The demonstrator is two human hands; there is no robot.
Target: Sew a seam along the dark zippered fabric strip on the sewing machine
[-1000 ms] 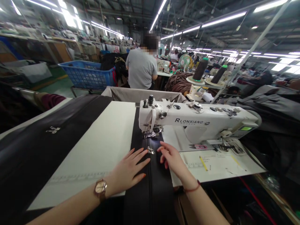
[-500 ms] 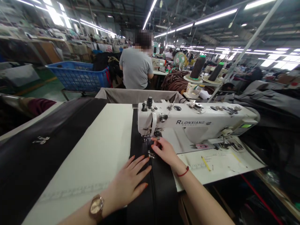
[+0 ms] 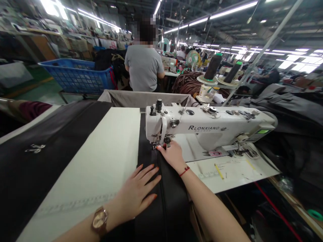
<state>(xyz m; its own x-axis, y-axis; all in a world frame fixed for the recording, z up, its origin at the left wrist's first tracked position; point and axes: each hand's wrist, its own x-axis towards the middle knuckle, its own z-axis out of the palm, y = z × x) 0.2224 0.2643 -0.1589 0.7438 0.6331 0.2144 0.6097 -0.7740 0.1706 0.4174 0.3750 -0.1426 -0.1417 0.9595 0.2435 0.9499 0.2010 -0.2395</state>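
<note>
Right hand [image 3: 171, 155] now at presser foot [image 3: 156, 145] — left hand [image 3: 137, 191] flat, unmoved

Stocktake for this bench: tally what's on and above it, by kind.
Sewing machine: 1
Dark thread cones: 2
Black zippered strip under both hands: 1
Yellow pencil: 1
Total: 5

Long leather strip [image 3: 171, 198]: plain black, a seam down its middle.
Sewing machine body [image 3: 214, 126]: white, dark lettering.
Flat tabletop [image 3: 101, 161]: off-white.
Mesh plastic basket [image 3: 75, 75], at ten o'clock: blue grid.
Wristwatch [image 3: 99, 220]: rose-gold face, brown strap.
</note>
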